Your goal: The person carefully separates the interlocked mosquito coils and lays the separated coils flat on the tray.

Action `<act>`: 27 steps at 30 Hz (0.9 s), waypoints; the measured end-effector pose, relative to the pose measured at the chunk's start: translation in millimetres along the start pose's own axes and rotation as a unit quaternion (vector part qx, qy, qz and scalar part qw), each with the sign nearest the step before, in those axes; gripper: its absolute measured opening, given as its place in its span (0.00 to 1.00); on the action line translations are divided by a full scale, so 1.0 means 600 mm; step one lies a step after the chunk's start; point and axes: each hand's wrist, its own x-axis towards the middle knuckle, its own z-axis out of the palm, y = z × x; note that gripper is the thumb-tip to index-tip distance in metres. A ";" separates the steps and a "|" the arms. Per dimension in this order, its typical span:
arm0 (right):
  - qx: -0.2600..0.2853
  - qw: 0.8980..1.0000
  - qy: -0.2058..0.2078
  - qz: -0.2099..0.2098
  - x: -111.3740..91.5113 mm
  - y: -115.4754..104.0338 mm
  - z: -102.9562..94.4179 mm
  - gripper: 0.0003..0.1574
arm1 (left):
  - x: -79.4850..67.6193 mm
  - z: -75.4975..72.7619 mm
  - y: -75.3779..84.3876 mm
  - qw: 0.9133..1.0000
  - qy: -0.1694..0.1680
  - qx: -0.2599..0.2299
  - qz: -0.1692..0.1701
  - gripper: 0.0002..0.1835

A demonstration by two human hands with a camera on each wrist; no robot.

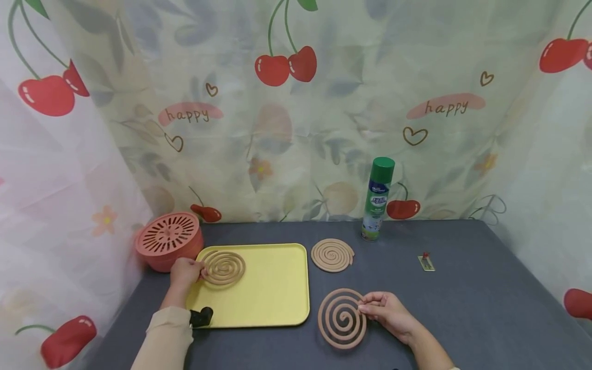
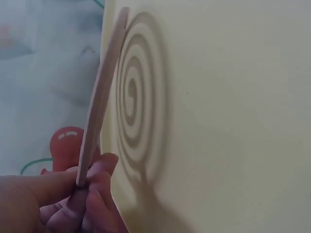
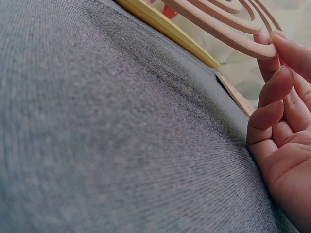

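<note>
Left coil [image 2: 103, 90] is off the left hand's [image 1: 185, 272] fingertips, pinched over the tray [image 1: 273, 288]; other coil [image 1: 343, 317] is pinched left of the right hand [image 1: 390, 314], above the table [image 1: 462, 308]. Probably brittle, so go light. Pink tub [image 1: 171, 259] crowds the left hand's far side; tray room's rightward.

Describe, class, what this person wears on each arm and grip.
The left sleeve is plain cream, with a black fitting beside its cuff. The right forearm is mostly bare where it shows. The left grip and right grip wear no gloves.
</note>
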 end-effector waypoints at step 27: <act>-0.009 1.000 0.001 0.014 -0.004 -0.007 0.007 0.05 | 0.020 0.003 0.004 0.991 0.005 0.134 -0.030 0.14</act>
